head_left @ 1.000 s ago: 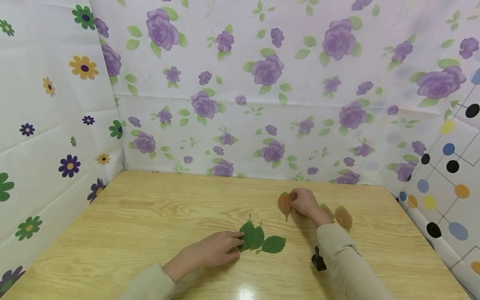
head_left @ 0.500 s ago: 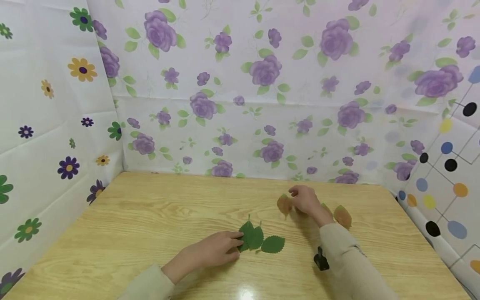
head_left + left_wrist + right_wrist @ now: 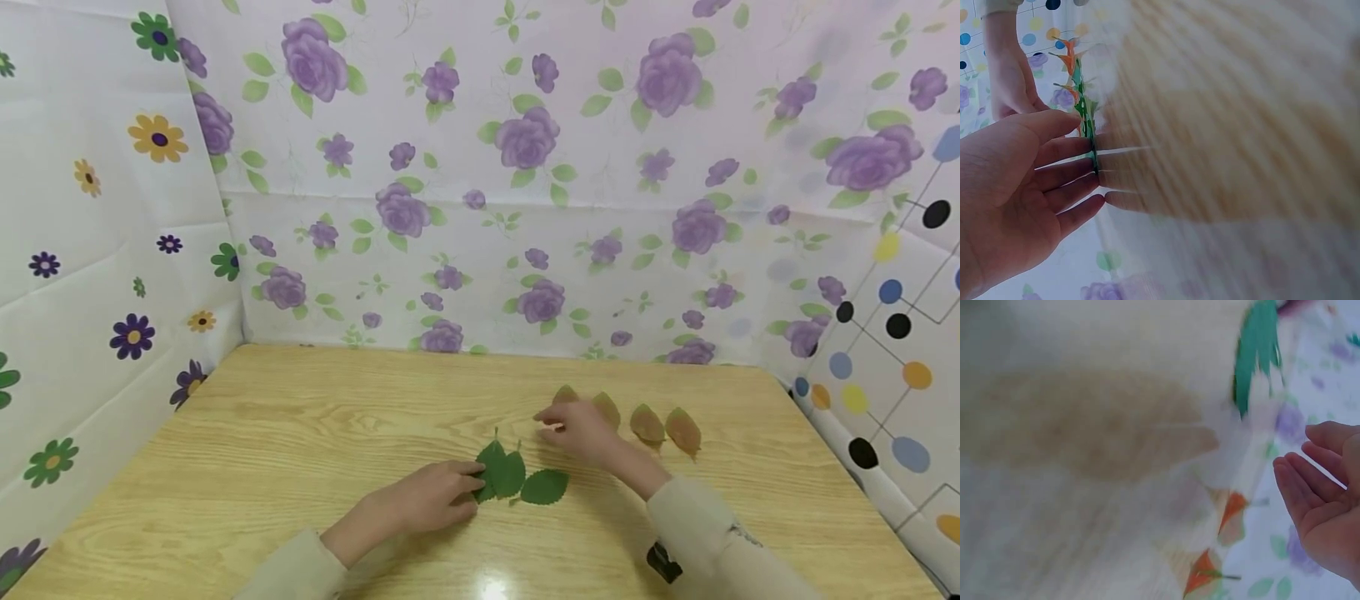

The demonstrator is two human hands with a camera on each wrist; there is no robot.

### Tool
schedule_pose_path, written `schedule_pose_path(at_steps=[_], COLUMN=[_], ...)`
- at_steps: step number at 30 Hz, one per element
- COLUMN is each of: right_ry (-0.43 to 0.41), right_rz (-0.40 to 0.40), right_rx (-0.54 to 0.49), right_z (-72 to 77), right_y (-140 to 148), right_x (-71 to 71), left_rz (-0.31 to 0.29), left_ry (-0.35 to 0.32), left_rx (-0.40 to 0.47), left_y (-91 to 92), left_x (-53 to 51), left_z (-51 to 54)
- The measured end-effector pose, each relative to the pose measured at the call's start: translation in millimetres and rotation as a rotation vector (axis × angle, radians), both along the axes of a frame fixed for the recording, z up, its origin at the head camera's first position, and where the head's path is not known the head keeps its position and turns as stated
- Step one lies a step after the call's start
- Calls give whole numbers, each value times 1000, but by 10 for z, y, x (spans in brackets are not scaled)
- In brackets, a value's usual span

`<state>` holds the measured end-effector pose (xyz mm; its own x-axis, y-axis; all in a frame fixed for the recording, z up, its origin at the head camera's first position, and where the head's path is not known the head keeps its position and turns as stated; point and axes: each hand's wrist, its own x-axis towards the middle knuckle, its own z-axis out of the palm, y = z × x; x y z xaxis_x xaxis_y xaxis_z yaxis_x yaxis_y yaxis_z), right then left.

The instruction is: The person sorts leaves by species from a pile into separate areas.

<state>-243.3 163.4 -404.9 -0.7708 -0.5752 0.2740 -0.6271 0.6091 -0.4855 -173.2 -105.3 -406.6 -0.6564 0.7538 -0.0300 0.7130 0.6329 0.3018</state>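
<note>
Fingertips of my left hand [image 3: 435, 497] rest on the left edge of two overlapping green leaves [image 3: 510, 475], fingers extended. A third green leaf [image 3: 545, 487] lies just right of them. My right hand [image 3: 581, 429] hovers between these and a row of reddish-brown leaves [image 3: 647, 425] at the back right. Its fingers are loosely bent and hold nothing, as the right wrist view confirms: the hand [image 3: 1329, 506] is apart from the orange leaves [image 3: 1232, 512] on the table. In the head view it partly covers the leftmost brown leaf [image 3: 565, 394].
A wood-grain table [image 3: 337, 408] spans the work area. Behind it hangs a white cloth [image 3: 465, 250] with purple flowers, with patterned cloths on both sides. A black strap piece [image 3: 663, 563] hangs by the right sleeve.
My right hand has let go of a reddish-brown leaf, left at the row's left end, and moved left and nearer to me. The left hand stays on the green leaves.
</note>
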Motion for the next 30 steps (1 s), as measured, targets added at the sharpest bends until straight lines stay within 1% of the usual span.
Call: schedule_pose_path(at_steps=[1,5,8,10,12,16,22,27,30], right_ry=[14,47,70,86,91,58,81,64,72], right_rz=[28,184,282,320,339,335,358,335,321], right_rx=[19,117,188,215,229,251,259,306,330], right_z=[-5,-22,-34,-35,-44,-69,-100,-138,-164], right_y=[-17,-73,-107,-120,-125,-114,-98,-88,-80], right_x=[50,243,374,450,507,564,606,663,687], left_rz=[0,-2,-11,-18,-16,-4,18,32,66], left_ry=[-1,15,32,37,45,68,95,115,128], left_rx=[3,7,15,29,31,29,37,76,106], left_y=[-1,2,14,25,38,62,90,106,121], left_x=[-4,-18,-19,-15,-6,2,-1,-30,-54], left_z=[-5,-13,2,12,22,33,36,7,-17])
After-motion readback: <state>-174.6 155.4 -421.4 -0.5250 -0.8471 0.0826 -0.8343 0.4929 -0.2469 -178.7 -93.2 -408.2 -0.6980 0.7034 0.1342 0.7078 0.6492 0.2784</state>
